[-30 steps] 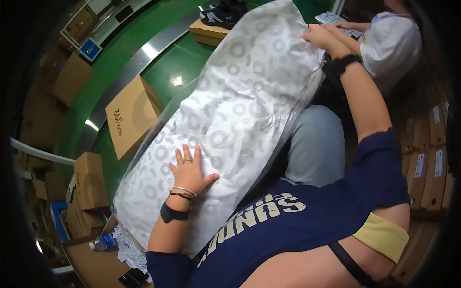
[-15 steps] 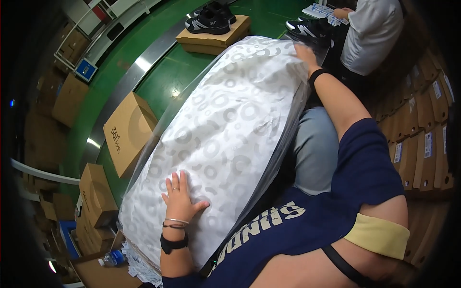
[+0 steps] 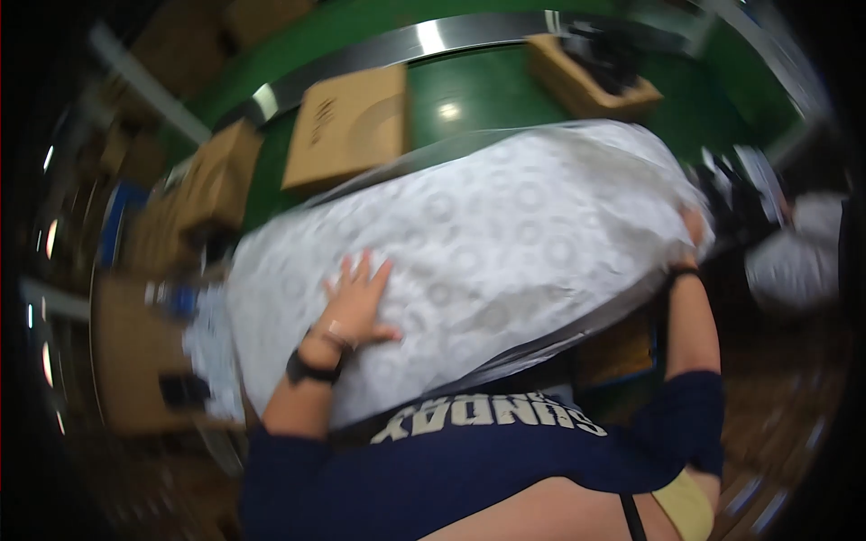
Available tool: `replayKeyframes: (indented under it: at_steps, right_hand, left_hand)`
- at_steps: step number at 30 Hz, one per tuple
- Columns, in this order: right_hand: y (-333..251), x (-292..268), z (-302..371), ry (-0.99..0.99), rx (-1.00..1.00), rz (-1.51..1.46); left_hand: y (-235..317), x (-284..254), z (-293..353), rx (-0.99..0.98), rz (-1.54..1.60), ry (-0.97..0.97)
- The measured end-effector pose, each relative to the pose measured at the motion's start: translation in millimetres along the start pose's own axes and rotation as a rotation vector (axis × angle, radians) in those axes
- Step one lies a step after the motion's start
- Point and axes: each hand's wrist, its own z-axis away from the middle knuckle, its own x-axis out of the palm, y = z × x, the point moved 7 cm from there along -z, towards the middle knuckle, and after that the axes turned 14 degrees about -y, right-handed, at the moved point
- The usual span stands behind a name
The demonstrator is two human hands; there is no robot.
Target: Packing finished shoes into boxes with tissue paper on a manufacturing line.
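A large, long bundle of white paper with a grey ring pattern [image 3: 487, 207], in a clear plastic cover, lies across the front of me. My left hand [image 3: 359, 305] rests flat on its left part, fingers spread, with a bracelet and a black band at the wrist. At the right end of the bundle, my right hand [image 3: 692, 233] touches the edge. Its fingers are blurred and partly hidden, so their grip does not show.
Brown shoe boxes [image 3: 350, 126] stand beyond the bundle, near a curved metal strip [image 3: 361, 54]. Dark shoes [image 3: 606, 56] sit on another box [image 3: 577, 83]. At left, a carton [image 3: 135, 352] bears paper slips [image 3: 209, 347] and a bottle [image 3: 179, 298]. Another person [image 3: 794, 261] is at right.
My view has turned, so the bundle now lies more crosswise and the other person appears lower at the right. Both hands stay on the bundle.
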Motion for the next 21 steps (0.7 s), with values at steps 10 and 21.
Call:
replayKeyframes:
  at_steps: [10,21]
  right_hand:
    - [-85,2,35,-0.257,-0.429,-0.196]
    - [-37,9,15,0.000,-0.381,-0.131]
  left_hand:
    - [-4,54,54,-0.244,0.186,0.098]
    - [-21,75,62,-0.261,0.218,0.424]
